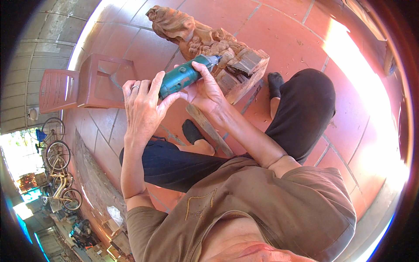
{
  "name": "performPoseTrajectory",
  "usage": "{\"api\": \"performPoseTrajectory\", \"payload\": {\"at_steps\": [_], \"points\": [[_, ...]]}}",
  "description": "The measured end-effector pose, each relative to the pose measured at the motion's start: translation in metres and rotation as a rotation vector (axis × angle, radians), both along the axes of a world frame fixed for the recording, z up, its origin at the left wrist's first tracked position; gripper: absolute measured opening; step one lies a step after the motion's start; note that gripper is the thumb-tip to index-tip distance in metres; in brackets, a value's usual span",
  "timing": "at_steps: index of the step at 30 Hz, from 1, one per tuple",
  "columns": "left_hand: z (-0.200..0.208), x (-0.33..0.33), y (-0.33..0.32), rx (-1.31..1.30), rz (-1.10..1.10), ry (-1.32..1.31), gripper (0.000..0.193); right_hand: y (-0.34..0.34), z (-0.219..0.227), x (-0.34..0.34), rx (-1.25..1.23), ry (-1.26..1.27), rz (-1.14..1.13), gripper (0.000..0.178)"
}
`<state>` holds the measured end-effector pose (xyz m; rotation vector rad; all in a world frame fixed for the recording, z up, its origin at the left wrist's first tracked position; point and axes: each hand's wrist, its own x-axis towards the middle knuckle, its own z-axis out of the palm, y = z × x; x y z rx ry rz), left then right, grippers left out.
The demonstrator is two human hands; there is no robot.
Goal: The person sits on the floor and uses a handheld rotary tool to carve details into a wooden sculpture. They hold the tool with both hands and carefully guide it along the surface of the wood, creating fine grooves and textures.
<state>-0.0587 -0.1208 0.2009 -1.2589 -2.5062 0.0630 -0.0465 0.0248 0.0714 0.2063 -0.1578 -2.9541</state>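
Both my hands are on a green, tube-shaped die grinder [180, 80]. Its narrow metal nose points up and to the right, over a carved wooden statue [209, 41]. My left hand [143, 98], with a ring on one finger, grips the rear end between thumb and fingers. From underneath, my right hand [204, 92] cradles the body, its thumb lying along the side near the nose. The statue lies on the floor, its blocky base toward me and a dark hollow in that base. I cannot tell whether the nose touches the wood.
A wooden bar [209, 130] lies on the tiled floor [279, 32] between my feet. To the left is a reddish-brown plastic chair [98, 83]. Bicycles [58, 156] stand farther left, above clutter and a crumpled white plastic bag [115, 215]. Wood chips dot the tiles.
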Motion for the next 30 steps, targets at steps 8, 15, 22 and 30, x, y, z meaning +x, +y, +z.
{"api": "performPoseTrajectory", "payload": {"at_steps": [8,15,22,30], "points": [[0.001,0.000,-0.002,0.001,-0.005,-0.007,0.059,-0.003,0.002,0.001,0.006,-0.011,-0.004,0.044],[0.005,0.001,-0.003,-0.019,0.010,-0.026,0.058,-0.005,0.002,0.002,0.005,-0.006,-0.006,0.045],[0.006,0.001,-0.006,-0.025,0.014,-0.035,0.059,-0.008,0.002,0.003,-0.004,-0.012,0.008,0.047],[0.006,0.001,-0.012,-0.019,0.015,-0.051,0.059,-0.015,0.003,0.005,-0.006,-0.039,0.010,0.048]]}}
